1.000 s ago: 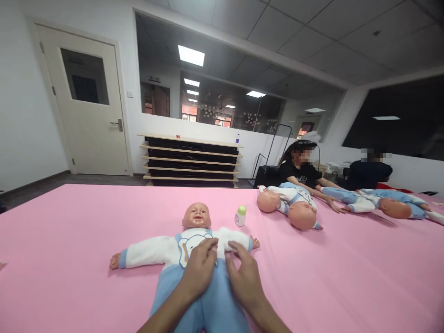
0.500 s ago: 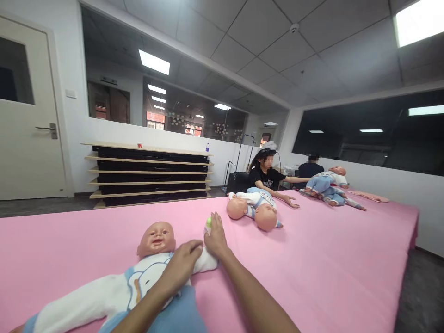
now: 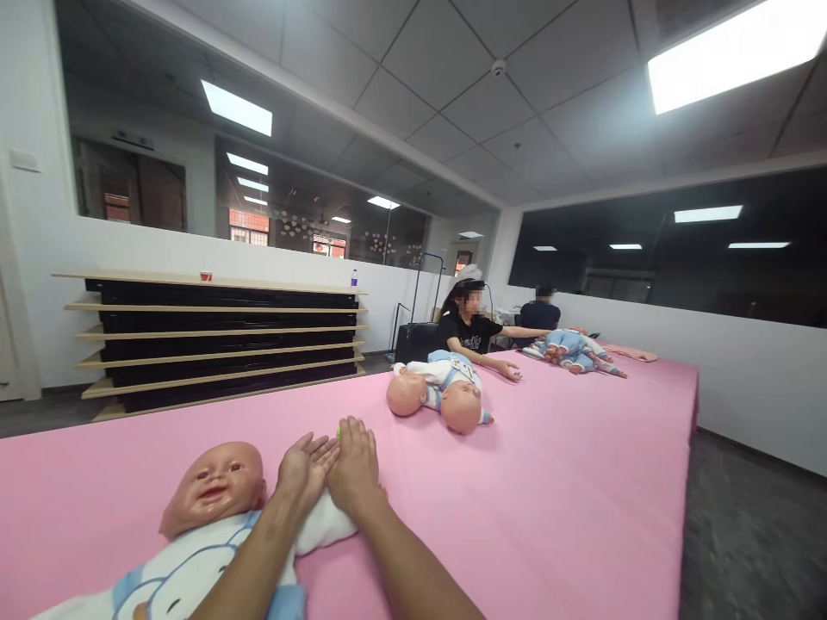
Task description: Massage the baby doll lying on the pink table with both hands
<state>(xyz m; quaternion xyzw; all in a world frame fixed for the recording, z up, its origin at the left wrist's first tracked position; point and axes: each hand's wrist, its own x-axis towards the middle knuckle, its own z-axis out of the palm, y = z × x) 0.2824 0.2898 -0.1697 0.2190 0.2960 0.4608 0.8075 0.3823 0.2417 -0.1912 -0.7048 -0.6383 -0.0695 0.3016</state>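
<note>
A baby doll [image 3: 213,488] in a white and blue suit lies on its back on the pink table [image 3: 549,508], head toward the far side. My left hand [image 3: 302,469] rests over the doll's outstretched arm, palm up with fingers spread, holding nothing. My right hand [image 3: 354,465] is pressed against it, fingers curled over a small white bottle. Only a speck of the bottle's green cap [image 3: 337,428] shows between the two hands.
Two more dolls [image 3: 439,392] lie further along the table. A person in black [image 3: 469,331] sits behind them with one arm stretched out, and another person [image 3: 539,314] sits beyond by a further doll [image 3: 568,349]. Stacked black shelves [image 3: 220,340] line the far wall.
My right hand left the doll's chest, reached right to the small bottle and closed over it. My left hand followed and turned palm up beside it. The view swung right.
</note>
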